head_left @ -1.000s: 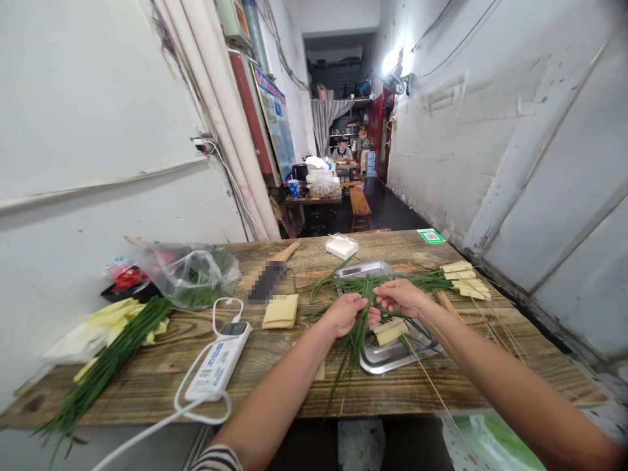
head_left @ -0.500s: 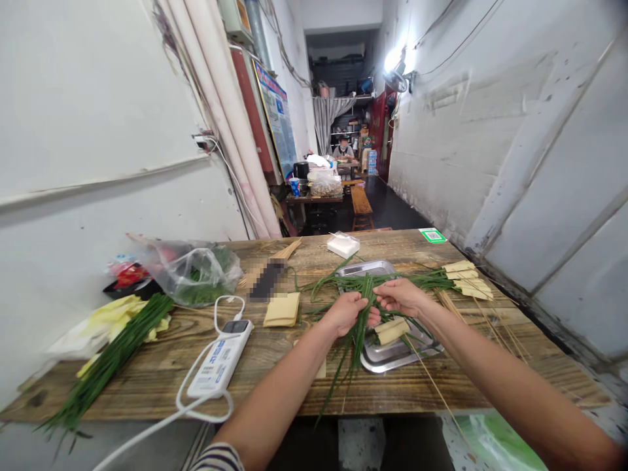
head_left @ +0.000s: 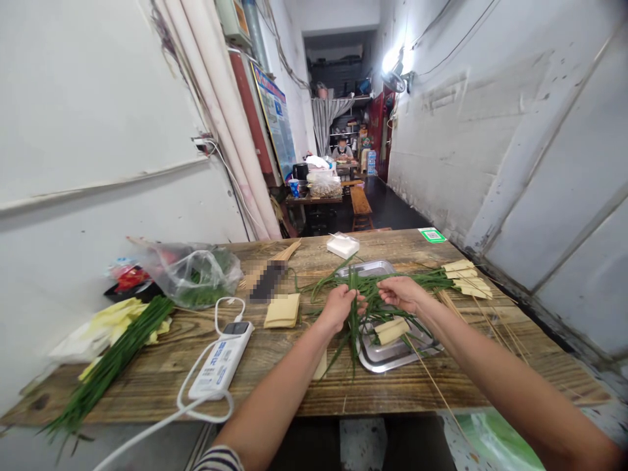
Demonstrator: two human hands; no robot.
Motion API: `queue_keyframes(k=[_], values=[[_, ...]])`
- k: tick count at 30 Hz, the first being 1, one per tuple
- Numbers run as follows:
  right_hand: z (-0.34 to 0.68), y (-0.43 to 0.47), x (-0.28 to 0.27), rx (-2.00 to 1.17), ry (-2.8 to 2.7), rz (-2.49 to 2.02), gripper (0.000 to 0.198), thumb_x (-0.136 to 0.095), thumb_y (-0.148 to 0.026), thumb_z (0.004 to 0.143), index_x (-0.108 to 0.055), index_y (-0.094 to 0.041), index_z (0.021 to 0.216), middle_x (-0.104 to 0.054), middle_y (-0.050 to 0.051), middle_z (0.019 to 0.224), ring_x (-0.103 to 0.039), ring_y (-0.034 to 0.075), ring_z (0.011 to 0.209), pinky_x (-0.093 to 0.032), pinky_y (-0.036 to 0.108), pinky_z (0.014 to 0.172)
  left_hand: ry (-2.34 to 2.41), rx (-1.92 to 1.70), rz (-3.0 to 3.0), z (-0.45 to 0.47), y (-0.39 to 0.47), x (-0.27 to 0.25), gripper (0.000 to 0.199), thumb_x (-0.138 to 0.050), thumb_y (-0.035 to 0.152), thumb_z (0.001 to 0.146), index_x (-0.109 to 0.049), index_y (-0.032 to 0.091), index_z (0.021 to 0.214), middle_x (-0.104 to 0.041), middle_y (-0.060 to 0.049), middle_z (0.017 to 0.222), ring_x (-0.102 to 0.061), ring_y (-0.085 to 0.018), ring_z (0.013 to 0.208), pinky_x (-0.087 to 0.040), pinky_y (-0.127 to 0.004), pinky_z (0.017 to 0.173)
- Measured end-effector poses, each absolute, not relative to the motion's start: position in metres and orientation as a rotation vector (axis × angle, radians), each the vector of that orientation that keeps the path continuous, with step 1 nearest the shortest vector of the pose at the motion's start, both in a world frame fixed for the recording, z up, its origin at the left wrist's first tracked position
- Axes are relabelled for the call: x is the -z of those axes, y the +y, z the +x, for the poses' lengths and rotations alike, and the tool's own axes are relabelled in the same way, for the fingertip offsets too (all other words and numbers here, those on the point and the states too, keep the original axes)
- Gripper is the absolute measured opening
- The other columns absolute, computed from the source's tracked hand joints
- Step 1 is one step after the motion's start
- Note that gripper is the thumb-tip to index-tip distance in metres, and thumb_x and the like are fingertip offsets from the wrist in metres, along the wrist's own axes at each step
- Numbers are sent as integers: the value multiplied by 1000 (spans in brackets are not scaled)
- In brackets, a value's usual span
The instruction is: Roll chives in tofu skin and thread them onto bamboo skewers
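Observation:
My left hand grips a small bunch of green chive stalks, which hangs upright-ish over the near edge of a steel tray. My right hand pinches more chive stalks just to the right, above the tray. A rolled tofu-skin skewer lies in the tray below my right hand. More loose chives spread across the tray's far side.
Wooden table holds a chive bundle at left, a power bank with white cable, tofu-skin sheets, a plastic bag of greens, finished skewers at right, bamboo sticks. A person sits far down the corridor.
My left hand has lifted and turned its chive bunch from slanted to nearly upright, moving slightly left. My right hand shifted a little up and back.

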State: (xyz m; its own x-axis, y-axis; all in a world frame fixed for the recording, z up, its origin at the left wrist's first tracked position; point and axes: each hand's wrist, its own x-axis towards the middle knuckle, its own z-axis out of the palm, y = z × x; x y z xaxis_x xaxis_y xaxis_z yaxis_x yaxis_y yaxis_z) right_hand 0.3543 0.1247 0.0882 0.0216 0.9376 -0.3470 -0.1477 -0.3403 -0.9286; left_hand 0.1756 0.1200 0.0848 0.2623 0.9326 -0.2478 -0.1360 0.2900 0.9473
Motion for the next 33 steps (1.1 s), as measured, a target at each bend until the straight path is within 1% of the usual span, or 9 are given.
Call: queue_keyframes(k=[3, 6, 9, 12, 15, 17, 22, 30, 33], values=[[361, 137, -89, -1386, -835, -1395, 21, -63, -11, 79, -52, -17, 62, -58, -3, 46, -53, 5, 39, -48, 11, 43, 1075, -1041, 1030, 161, 125, -92, 11, -50, 16, 87, -50, 14, 76, -57, 3, 58, -50, -5, 43, -38, -14, 44], [367, 147, -88, -1302, -847, -1424, 25, -64, -14, 79, -51, -18, 59, -57, -2, 43, -55, 7, 40, -49, 14, 45, 1034, -1065, 1095, 148, 122, -104, 10, -54, 21, 85, -52, 14, 79, -53, 5, 57, -41, -3, 40, -27, -13, 38], [368, 149, -92, -1235, -912, -1430, 21, -65, -14, 77, -55, -18, 59, -59, 1, 44, -61, 12, 46, -50, 17, 48, 936, -984, 1152, 142, 111, -116, 14, -58, 27, 83, -53, 13, 82, -51, 5, 58, -39, -2, 40, -24, -14, 38], [360, 143, -104, -1177, -988, -1356, 10, -58, -12, 79, -65, -19, 77, -71, 3, 68, -69, 14, 72, -53, 19, 64, 845, -815, 1116, 142, 100, -123, 20, -62, 30, 80, -54, 12, 86, -49, 5, 59, -38, -2, 41, -21, -13, 38], [346, 132, -116, -1217, -1198, -1102, 36, -51, -6, 75, -66, -22, 104, -70, 1, 109, -63, 15, 106, -50, 26, 89, 780, -689, 1048, 145, 94, -124, 23, -65, 29, 78, -54, 11, 88, -48, 5, 60, -38, -2, 43, -22, -13, 40], [339, 125, -120, -1264, -1365, -908, 48, -50, -5, 69, -64, -23, 111, -64, 1, 122, -56, 16, 118, -43, 32, 101, 752, -651, 1017, 146, 92, -123, 23, -65, 29, 79, -55, 11, 89, -48, 4, 61, -40, -2, 44, -24, -14, 41], [333, 114, -114, -1293, -1538, -821, 57, -47, -6, 61, -65, -24, 112, -65, -1, 120, -55, 16, 118, -31, 39, 110, 711, -620, 978, 147, 91, -119, 22, -62, 28, 82, -56, 10, 92, -48, 3, 63, -43, -4, 46, -27, -16, 43], [331, 101, -118, -1263, -1574, -900, 54, -51, -9, 63, -62, -23, 114, -65, 1, 119, -57, 18, 115, -35, 40, 107, 717, -589, 984, 150, 93, -120, 23, -59, 30, 85, -57, 9, 93, -45, 4, 61, -40, -4, 44, -24, -16, 43], [332, 102, -121, -1129, -1443, -1005, 40, -59, -12, 64, -65, -21, 103, -69, 3, 109, -61, 17, 106, -43, 34, 98, 755, -595, 1030, 152, 92, -118, 22, -58, 30, 85, -57, 9, 91, -45, 4, 61, -40, -3, 44, -24, -16, 42]])
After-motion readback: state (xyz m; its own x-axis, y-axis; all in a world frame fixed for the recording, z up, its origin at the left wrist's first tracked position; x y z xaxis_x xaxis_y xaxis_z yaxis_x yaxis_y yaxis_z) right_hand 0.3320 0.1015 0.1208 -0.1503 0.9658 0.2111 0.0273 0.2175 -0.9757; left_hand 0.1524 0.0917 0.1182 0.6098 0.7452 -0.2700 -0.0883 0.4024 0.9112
